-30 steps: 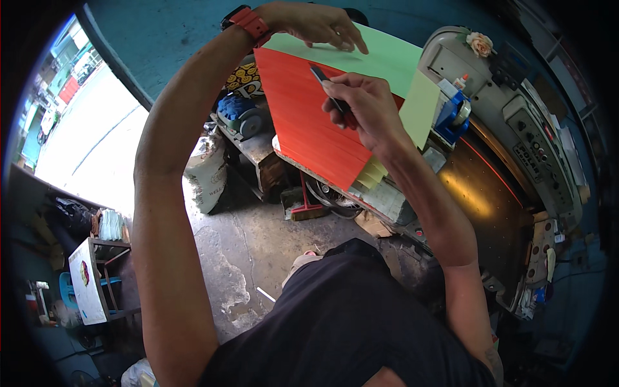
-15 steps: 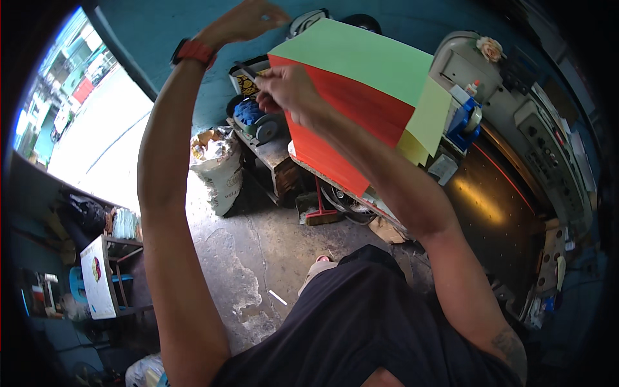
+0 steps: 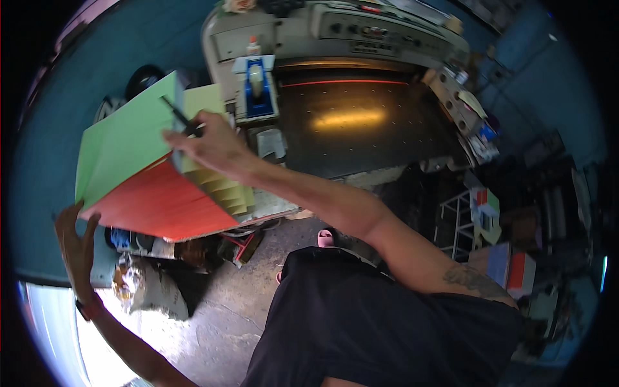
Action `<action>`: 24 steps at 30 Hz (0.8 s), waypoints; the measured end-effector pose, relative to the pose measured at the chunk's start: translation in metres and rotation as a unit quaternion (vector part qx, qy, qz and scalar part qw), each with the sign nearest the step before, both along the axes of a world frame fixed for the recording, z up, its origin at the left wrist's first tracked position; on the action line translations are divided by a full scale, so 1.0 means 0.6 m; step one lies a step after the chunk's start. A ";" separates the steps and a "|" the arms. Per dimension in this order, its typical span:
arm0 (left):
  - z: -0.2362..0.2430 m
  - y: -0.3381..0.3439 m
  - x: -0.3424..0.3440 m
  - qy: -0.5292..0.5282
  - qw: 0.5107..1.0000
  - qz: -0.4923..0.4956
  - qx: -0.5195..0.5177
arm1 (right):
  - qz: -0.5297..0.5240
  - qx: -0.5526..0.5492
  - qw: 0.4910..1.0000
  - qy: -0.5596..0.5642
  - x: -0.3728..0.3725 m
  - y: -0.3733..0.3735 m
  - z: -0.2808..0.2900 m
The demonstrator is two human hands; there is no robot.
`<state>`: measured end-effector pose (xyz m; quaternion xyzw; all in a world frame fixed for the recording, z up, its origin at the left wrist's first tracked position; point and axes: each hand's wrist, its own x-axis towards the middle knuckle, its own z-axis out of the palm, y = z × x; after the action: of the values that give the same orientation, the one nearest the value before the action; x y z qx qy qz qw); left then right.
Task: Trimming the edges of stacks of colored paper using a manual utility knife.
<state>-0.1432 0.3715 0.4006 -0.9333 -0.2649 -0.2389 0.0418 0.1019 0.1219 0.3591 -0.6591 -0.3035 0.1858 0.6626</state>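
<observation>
- Right hand (image 3: 209, 143): gripping slim black pen-shaped tool (image 3: 180, 116), shifted rightward over green-and-red paper stack (image 3: 126, 145).
- Left hand (image 3: 76, 242): lowered, open, near its left corner; I judge both ends covered.

Left hand (image 3: 75, 246) loosely cupped; right hand (image 3: 211, 143) pinched in a grip

Left forearm (image 3: 138, 351) cut by lower edge. Slim dark tool's (image 3: 178, 115) rear part hidden in right hand (image 3: 213, 145). Counter (image 3: 274, 204) mostly under paper stack (image 3: 161, 200). Flower (image 3: 238, 5) cropped at top. Left hand (image 3: 77, 242): contact with stack unclear.
</observation>
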 end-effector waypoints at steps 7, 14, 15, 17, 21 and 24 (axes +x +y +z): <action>-0.008 0.008 0.006 0.049 0.985 0.081 0.144 | 0.045 0.082 0.979 0.182 0.003 0.045 0.011; -0.045 0.011 0.006 -0.026 0.994 0.006 0.106 | 0.091 0.154 0.957 0.231 -0.019 -0.030 0.042; -0.050 -0.009 0.006 -0.029 0.990 -0.026 0.134 | 0.113 0.151 0.945 0.266 -0.019 -0.059 0.048; -0.058 -0.079 -0.001 -0.034 0.967 -0.068 0.243 | 0.171 0.209 0.928 0.258 -0.015 -0.137 0.049; -0.099 -0.305 0.018 -0.133 0.948 -0.107 0.270 | 0.193 0.211 0.930 0.230 0.036 -0.365 0.025; -0.122 -0.493 0.060 0.072 0.997 0.015 0.014 | 0.094 0.122 0.957 0.244 0.099 -0.533 -0.016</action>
<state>-0.1072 0.0756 0.3277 -0.9435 -0.2712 -0.1740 0.0776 0.1610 -0.1978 0.3492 -0.4763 -0.2132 0.3637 0.7716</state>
